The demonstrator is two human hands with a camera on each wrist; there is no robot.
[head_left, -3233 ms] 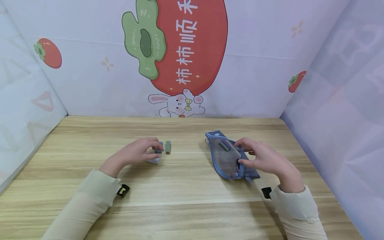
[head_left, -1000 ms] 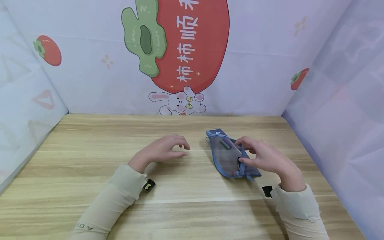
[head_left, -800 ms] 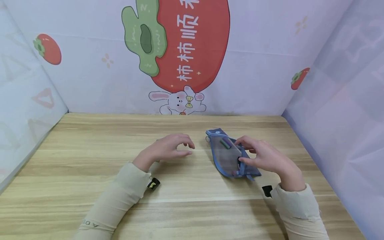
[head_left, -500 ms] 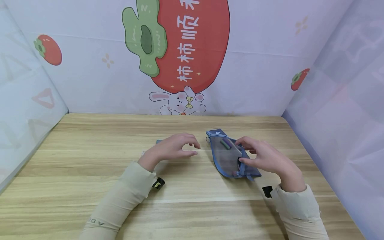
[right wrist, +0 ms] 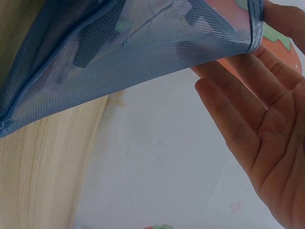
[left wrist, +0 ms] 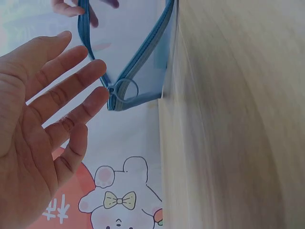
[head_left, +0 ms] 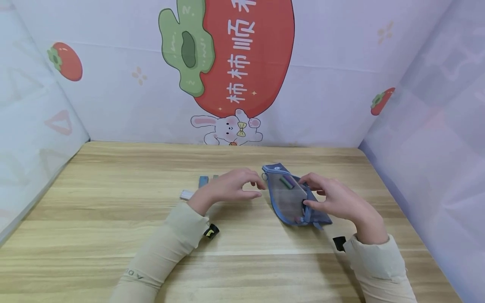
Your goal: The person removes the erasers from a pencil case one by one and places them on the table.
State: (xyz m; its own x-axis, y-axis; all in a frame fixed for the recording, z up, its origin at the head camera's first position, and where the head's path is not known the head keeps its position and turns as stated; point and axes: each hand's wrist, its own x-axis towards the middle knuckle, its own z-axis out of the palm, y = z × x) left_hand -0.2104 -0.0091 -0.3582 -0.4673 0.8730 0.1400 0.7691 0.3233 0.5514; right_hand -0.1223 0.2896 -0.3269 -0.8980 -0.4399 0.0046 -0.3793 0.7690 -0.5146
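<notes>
The blue mesh zipper pouch [head_left: 289, 198] lies on the light wooden surface [head_left: 113, 235], right of the middle. The right hand [head_left: 337, 202] pinches its edge near the zipper, so the mouth is kept open. The left hand [head_left: 231, 189] hovers just beside the pouch with fingers relaxed and holds nothing. Small eraser-like blocks [head_left: 203, 182] lie behind it.

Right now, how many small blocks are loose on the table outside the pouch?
3 visible: a blue block, a green block partly hidden behind the left hand, and a white block nearer the sleeve. More may sit under that hand.
</notes>
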